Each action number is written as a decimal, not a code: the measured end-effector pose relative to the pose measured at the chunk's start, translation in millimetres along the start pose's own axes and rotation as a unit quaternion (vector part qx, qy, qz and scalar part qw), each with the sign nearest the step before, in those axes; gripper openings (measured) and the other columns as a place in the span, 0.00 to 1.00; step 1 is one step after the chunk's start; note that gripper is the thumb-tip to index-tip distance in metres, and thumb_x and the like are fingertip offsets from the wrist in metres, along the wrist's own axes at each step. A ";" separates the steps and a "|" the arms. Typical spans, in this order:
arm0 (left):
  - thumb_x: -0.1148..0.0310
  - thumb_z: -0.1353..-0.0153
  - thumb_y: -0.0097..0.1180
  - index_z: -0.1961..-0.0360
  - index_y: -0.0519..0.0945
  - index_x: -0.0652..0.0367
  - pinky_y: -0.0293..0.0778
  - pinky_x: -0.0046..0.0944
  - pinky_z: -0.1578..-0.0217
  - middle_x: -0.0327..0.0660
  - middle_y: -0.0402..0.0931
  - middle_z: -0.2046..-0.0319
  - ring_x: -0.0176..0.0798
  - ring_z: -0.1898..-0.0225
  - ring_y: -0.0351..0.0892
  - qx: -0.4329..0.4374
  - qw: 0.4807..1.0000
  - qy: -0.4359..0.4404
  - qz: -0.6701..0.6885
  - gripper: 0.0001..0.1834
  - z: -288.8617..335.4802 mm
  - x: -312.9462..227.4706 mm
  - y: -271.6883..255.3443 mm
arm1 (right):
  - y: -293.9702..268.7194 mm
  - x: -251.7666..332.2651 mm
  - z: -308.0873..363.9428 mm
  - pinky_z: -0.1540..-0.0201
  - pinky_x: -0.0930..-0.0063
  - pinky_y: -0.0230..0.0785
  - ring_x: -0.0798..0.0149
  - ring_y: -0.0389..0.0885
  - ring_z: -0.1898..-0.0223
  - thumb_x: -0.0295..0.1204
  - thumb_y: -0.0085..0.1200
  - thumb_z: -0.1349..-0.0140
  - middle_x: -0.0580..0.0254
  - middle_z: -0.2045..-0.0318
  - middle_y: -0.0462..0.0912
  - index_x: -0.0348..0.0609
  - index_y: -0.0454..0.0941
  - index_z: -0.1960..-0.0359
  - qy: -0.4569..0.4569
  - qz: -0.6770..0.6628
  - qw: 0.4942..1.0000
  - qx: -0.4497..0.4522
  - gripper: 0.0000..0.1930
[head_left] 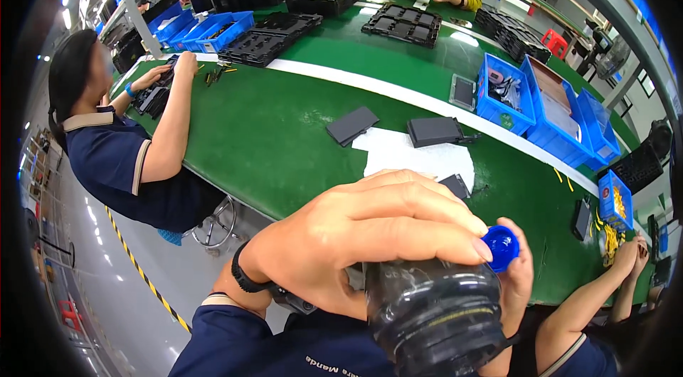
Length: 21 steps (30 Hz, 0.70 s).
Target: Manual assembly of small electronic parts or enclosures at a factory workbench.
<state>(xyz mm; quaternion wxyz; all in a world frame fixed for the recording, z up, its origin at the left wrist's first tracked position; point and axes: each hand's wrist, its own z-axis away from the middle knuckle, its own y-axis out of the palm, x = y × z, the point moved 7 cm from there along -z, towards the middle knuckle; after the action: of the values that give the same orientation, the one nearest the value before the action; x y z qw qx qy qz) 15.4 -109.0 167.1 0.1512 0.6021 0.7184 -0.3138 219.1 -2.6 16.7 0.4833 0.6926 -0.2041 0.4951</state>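
On the near side of the single white sheet (pixel 391 155), the left grip (pixel 366 224) was curled around one dark bottle (pixel 437 306), while the right grip (pixel 523 274) – partly hidden behind it – was closed on one blue cap (pixel 503 249). Three black slabs (pixel 432 132) lay about that sheet on the green table (pixel 284 135) – two along its far edge, one at its near right.

Glossy, smoky plastic on the bottle (pixel 434 313) here, smooth shiny plastic on the blue cap (pixel 502 250)! The green worktop (pixel 270 121) gleams smooth; the white sheet (pixel 398 156) looks matt, the black case (pixel 432 131) matt too.
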 end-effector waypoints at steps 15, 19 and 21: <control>0.70 0.47 0.59 0.60 0.83 0.54 0.70 0.45 0.56 0.45 0.77 0.57 0.48 0.59 0.76 -0.015 0.984 0.159 -0.082 0.12 -16.2 -41.8 -2.8 | -15.1 -26.2 4.1 0.70 0.65 0.79 0.57 0.82 0.69 0.39 0.64 0.50 0.41 0.51 0.73 0.32 0.60 0.42 -0.009 -0.001 1.000 0.015 0.38; 0.73 0.65 0.73 0.67 0.81 0.46 0.73 0.42 0.58 0.44 0.81 0.69 0.45 0.67 0.79 -0.188 0.786 0.568 -0.157 0.21 -3.6 -23.7 -1.1 | -8.4 -25.4 5.5 0.70 0.65 0.79 0.56 0.82 0.68 0.39 0.64 0.51 0.41 0.51 0.73 0.32 0.60 0.42 -0.014 0.005 1.000 0.017 0.38; 0.73 0.63 0.73 0.66 0.81 0.46 0.73 0.43 0.58 0.44 0.81 0.69 0.45 0.67 0.79 -0.120 0.840 0.501 -0.172 0.20 -11.5 -48.0 -6.9 | -10.6 -23.6 5.5 0.70 0.65 0.79 0.56 0.82 0.69 0.39 0.65 0.51 0.41 0.51 0.73 0.32 0.60 0.43 -0.018 0.002 1.000 0.013 0.38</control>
<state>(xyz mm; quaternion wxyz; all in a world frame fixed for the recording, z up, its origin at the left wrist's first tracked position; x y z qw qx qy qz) 21.6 -139.2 206.1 -0.2148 0.5209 0.8203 0.0985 219.8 -7.2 -9.3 0.4693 0.7072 -0.2084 0.4860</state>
